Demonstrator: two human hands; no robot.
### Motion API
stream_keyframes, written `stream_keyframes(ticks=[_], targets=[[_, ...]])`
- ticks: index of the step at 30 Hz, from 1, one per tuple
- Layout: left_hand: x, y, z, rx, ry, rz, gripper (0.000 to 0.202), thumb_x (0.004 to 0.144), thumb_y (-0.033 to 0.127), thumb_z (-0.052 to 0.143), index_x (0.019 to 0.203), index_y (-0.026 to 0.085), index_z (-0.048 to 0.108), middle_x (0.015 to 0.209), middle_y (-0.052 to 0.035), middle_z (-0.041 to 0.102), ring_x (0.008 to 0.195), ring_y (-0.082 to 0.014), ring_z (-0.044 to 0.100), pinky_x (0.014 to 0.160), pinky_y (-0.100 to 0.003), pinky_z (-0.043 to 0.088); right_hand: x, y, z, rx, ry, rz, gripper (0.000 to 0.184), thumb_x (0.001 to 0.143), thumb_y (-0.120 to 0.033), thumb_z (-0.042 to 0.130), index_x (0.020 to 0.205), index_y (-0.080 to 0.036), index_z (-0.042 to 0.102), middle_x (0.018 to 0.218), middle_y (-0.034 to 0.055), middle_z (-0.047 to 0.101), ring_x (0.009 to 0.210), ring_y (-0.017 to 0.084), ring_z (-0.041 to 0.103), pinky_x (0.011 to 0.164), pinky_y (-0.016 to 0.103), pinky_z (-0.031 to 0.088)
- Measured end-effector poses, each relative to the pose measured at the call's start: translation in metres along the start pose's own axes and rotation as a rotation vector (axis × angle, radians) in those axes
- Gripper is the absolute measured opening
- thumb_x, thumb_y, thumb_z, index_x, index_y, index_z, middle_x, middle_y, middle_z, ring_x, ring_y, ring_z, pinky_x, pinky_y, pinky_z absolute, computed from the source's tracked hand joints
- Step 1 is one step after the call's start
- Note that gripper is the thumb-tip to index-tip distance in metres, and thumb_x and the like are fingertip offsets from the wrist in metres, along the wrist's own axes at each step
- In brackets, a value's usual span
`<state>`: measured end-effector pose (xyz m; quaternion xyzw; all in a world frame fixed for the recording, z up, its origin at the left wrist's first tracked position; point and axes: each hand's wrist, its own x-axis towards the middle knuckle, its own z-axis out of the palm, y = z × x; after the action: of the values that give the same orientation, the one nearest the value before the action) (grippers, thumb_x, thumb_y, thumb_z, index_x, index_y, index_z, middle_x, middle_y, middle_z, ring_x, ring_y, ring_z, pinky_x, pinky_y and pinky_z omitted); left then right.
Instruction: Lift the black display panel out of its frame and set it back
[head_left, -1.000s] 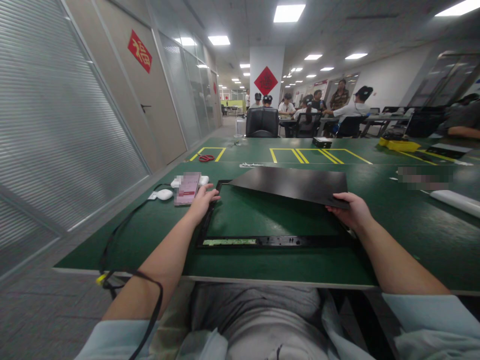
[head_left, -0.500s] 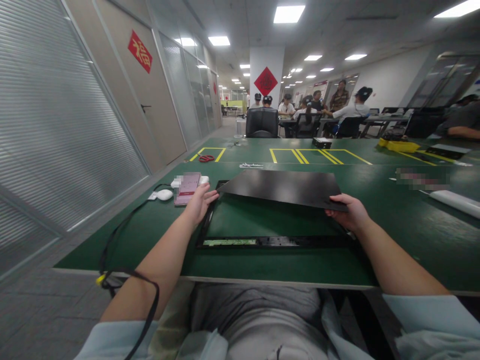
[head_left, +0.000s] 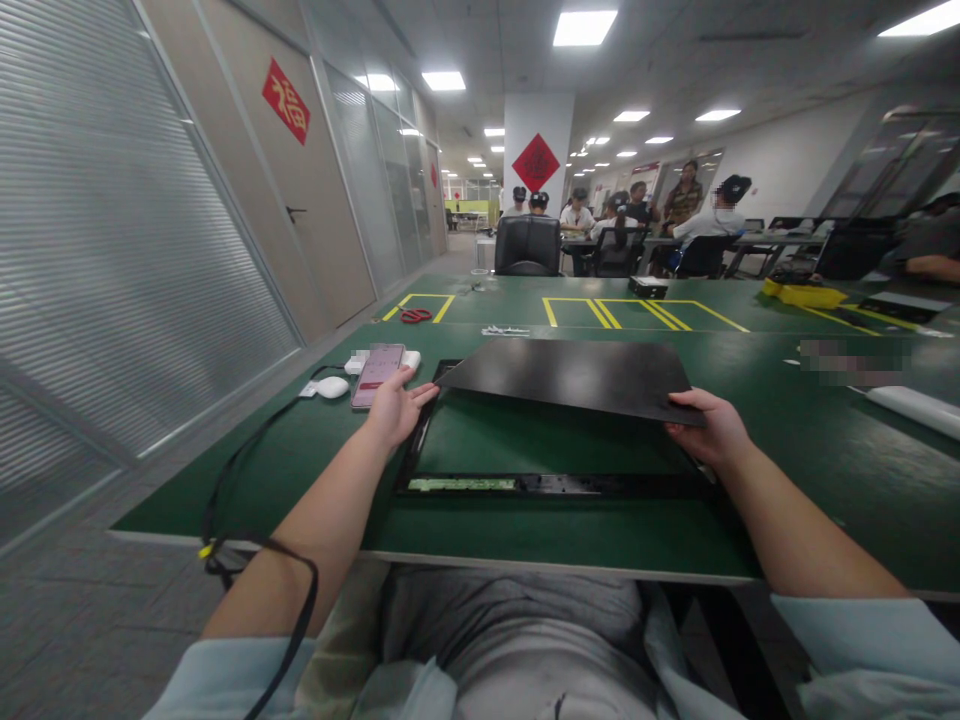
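Observation:
A flat black panel [head_left: 570,375] hangs tilted above a black rectangular frame [head_left: 540,485] that lies on the green table [head_left: 300,470]. My right hand [head_left: 709,430] grips the panel's near right corner, thumb on top. My left hand [head_left: 396,405] rests on the frame's left bar, with its fingers reaching toward the panel's left corner. Inside the frame the green table surface shows. A pale strip sits in the frame's near bar at the left.
A phone [head_left: 377,363], a white mouse [head_left: 331,387] and a black cable [head_left: 247,450] lie left of the frame. Red scissors [head_left: 413,316] and a yellow tray [head_left: 802,294] sit farther back. A long white object [head_left: 911,405] lies at the right. Several people sit at far tables.
The panel has swung lower and leftward, its left corner now near my left hand. My left hand stayed on the frame's left bar.

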<state>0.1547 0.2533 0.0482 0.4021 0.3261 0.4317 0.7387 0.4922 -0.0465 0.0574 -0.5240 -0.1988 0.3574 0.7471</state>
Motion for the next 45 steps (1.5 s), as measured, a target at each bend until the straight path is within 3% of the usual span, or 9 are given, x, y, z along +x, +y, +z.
stream_keyframes(ticks=[6,10,16,23,27,31,36,39,45], targets=[[-0.007,0.010,-0.001,-0.021,0.080,-0.080,0.053,0.074,0.033,0.062,0.123,0.029,0.043,0.119,-0.0117,0.052,0.101,-0.0303,0.069,0.086,-0.042,0.053,-0.005,-0.002,0.005,0.006,0.022,0.003,0.017,0.064,-0.008,0.063,0.074,-0.022,0.062,0.060,0.0008,0.065,0.042,0.014,0.055,0.035,0.025,0.047],[-0.013,0.015,0.001,-0.073,0.127,-0.085,0.043,0.080,0.031,0.055,0.121,0.025,0.043,0.114,-0.0143,0.057,0.093,-0.0255,0.071,0.080,-0.035,0.054,-0.006,-0.004,0.006,0.037,0.052,0.042,0.013,0.063,-0.008,0.061,0.068,-0.021,0.059,0.055,0.0006,0.062,0.040,0.012,0.053,0.035,0.021,0.045],[-0.013,0.018,-0.002,-0.087,0.101,-0.055,0.029,0.083,0.030,0.052,0.110,0.019,0.051,0.100,-0.0129,0.069,0.060,-0.0162,0.065,0.065,-0.031,0.055,-0.005,-0.007,-0.001,-0.005,-0.049,0.030,0.007,0.067,-0.014,0.061,0.066,-0.021,0.058,0.050,0.0007,0.056,0.036,0.012,0.047,0.035,0.024,0.043],[-0.007,0.021,-0.007,-0.097,0.120,-0.044,0.013,0.082,0.018,0.054,0.094,0.016,0.060,0.082,-0.0092,0.073,0.049,-0.0121,0.061,0.047,-0.022,0.051,-0.007,-0.010,-0.004,0.002,-0.078,0.046,0.012,0.061,-0.015,0.062,0.072,-0.020,0.063,0.057,0.0024,0.061,0.039,0.014,0.050,0.036,0.025,0.043],[-0.006,0.024,-0.006,-0.083,0.056,-0.099,0.011,0.081,0.010,0.059,0.091,0.014,0.063,0.063,-0.0024,0.066,0.030,-0.0040,0.038,0.028,-0.015,0.030,-0.007,-0.012,-0.006,0.000,-0.012,0.056,0.020,0.060,-0.015,0.060,0.078,-0.022,0.064,0.061,0.0015,0.065,0.042,0.017,0.054,0.037,0.027,0.044],[-0.008,0.026,-0.002,-0.086,-0.004,-0.113,0.017,0.083,0.005,0.059,0.097,0.013,0.065,0.061,0.0010,0.063,0.031,-0.0038,0.044,0.026,-0.012,0.030,-0.010,-0.013,-0.005,-0.012,-0.026,0.078,0.025,0.057,-0.016,0.061,0.082,-0.023,0.063,0.070,0.0033,0.071,0.048,0.019,0.061,0.038,0.029,0.045],[-0.016,0.028,0.002,-0.117,-0.083,-0.163,0.007,0.093,0.011,0.057,0.090,0.014,0.063,0.045,0.0102,0.039,0.024,0.0005,0.027,0.024,-0.006,0.021,-0.008,-0.013,-0.006,-0.044,-0.024,0.085,0.026,0.059,-0.019,0.064,0.085,-0.024,0.064,0.077,0.0066,0.074,0.061,0.026,0.069,0.046,0.036,0.053],[-0.020,0.030,0.003,-0.162,-0.111,-0.213,0.013,0.097,0.014,0.052,0.088,0.014,0.061,0.046,0.0109,0.036,0.024,0.0019,0.026,0.025,-0.003,0.021,-0.006,-0.013,-0.008,-0.052,-0.003,0.110,0.028,0.058,-0.018,0.065,0.085,-0.023,0.065,0.081,0.0082,0.075,0.061,0.027,0.070,0.045,0.036,0.053],[-0.014,0.029,-0.003,-0.088,-0.118,-0.228,0.013,0.093,0.015,0.055,0.081,0.016,0.059,0.039,0.0114,0.029,0.021,-0.0011,0.023,0.023,-0.008,0.017,-0.013,-0.013,0.000,-0.035,-0.014,0.064,0.031,0.055,-0.019,0.064,0.085,-0.025,0.064,0.088,0.0083,0.077,0.081,0.034,0.074,0.060,0.045,0.060]])
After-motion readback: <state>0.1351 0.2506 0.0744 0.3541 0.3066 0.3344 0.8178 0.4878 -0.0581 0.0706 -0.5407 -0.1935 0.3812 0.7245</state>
